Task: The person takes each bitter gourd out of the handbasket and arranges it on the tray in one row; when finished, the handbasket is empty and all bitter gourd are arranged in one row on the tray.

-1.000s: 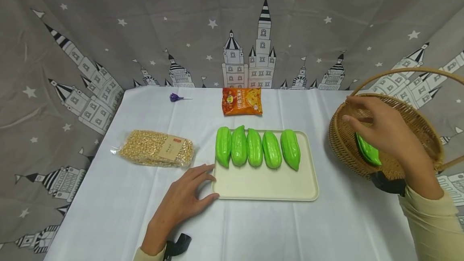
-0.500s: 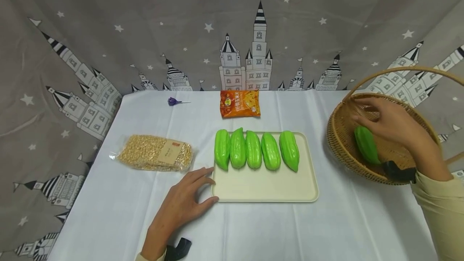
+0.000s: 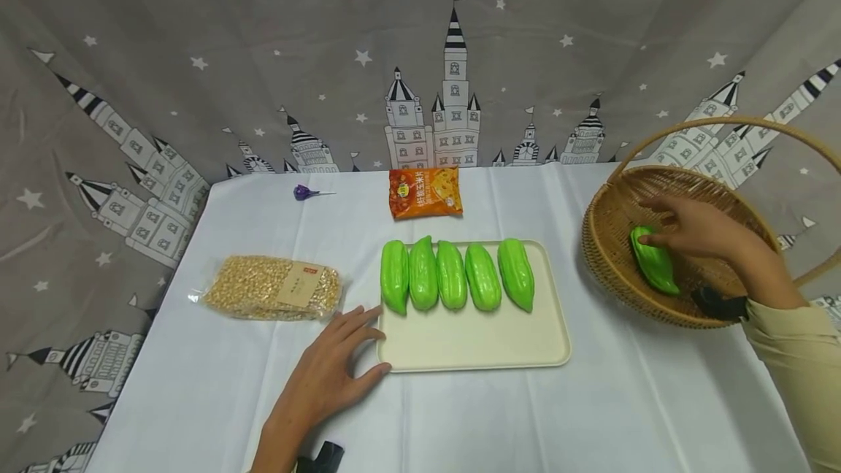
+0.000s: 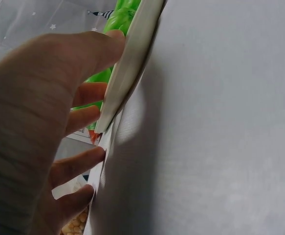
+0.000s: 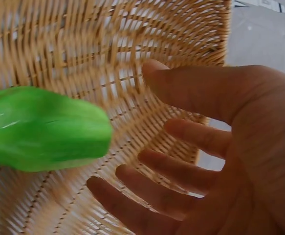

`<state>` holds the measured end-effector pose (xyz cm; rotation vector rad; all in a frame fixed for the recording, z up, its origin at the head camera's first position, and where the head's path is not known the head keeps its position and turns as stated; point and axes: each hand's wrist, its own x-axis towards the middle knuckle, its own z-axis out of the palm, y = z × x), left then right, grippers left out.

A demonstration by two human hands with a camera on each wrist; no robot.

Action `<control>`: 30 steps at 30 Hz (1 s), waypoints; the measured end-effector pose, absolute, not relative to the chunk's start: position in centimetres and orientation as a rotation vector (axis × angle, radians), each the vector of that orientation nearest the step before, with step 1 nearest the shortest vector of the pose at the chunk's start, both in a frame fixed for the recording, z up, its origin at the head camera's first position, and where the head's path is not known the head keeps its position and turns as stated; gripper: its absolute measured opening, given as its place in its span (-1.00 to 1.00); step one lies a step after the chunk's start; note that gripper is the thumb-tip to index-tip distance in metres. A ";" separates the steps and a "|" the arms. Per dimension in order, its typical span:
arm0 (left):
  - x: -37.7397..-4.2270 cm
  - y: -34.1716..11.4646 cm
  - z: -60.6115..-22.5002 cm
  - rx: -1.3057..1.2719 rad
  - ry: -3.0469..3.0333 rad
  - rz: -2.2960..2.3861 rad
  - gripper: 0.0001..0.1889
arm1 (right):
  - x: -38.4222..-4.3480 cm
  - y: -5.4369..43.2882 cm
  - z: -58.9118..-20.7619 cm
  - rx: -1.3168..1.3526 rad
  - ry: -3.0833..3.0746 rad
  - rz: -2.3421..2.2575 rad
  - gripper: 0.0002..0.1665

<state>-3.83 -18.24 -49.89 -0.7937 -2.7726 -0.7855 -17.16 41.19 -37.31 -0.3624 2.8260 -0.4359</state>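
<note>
My left hand rests at the left end of the cream tray, fingertips and thumb touching its edge. In a row along the tray's back half lie several green ridged gourds, glossy and plump. My right hand reaches inside the wicker basket at the right, fingers spread and loosely bent. Just left of it in the basket lies another green gourd. In the right wrist view, a gap shows between the fingertips and this gourd, and the hand holds nothing.
A clear bag of yellow kernels lies left of the tray. Behind the tray is an orange snack packet, with a purple lollipop farther left. The basket's tall handle arches over the right hand. A castle-print grey cloth hangs behind.
My right hand has moved slightly lower into the basket, near the gourd lying there. The left hand stays at the tray's edge. The whole head view has shifted a little.
</note>
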 end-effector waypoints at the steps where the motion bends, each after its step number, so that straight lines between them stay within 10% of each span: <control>1: -3.8 -18.2 -49.9 -0.791 -2.776 -0.788 -0.56 | -17.2 41.3 -37.5 -0.361 2.814 -0.439 -0.13; 30: -3.8 -18.4 -50.0 -0.790 -2.771 -0.783 -0.54 | -17.1 41.9 -39.2 -0.316 2.724 -0.430 -0.15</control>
